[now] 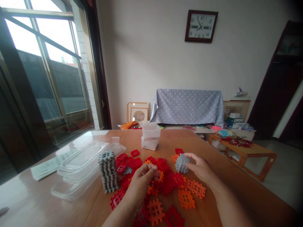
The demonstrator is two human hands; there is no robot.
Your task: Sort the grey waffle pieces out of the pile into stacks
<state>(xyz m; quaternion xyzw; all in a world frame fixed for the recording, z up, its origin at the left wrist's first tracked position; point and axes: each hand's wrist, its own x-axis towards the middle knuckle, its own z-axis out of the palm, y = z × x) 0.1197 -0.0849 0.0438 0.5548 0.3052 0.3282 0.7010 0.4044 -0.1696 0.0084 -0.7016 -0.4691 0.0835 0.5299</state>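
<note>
My right hand (pixel 200 167) grips a short stack of grey interlocking plastic tiles (pixel 181 164) from its right side, thumb and fingers against the edges. Over the middle of a heap of red interlocking tiles (pixel 167 183), my left hand (pixel 144 176) is closed in a pinch; what its fingertips hold, if anything, is hidden. Several orange tiles (pixel 187 198) lie among and in front of the red ones. To the left of the heap a tall column of grey tiles (pixel 108 171) stands upright.
Clear plastic containers or lids (pixel 80 160) are piled on the left of the wooden table (pixel 92 208), beside a sheet of paper with writing (pixel 44 165). Two small translucent boxes (pixel 151 137) stand stacked behind the heap. A low wooden table (pixel 255 151) is off to the right.
</note>
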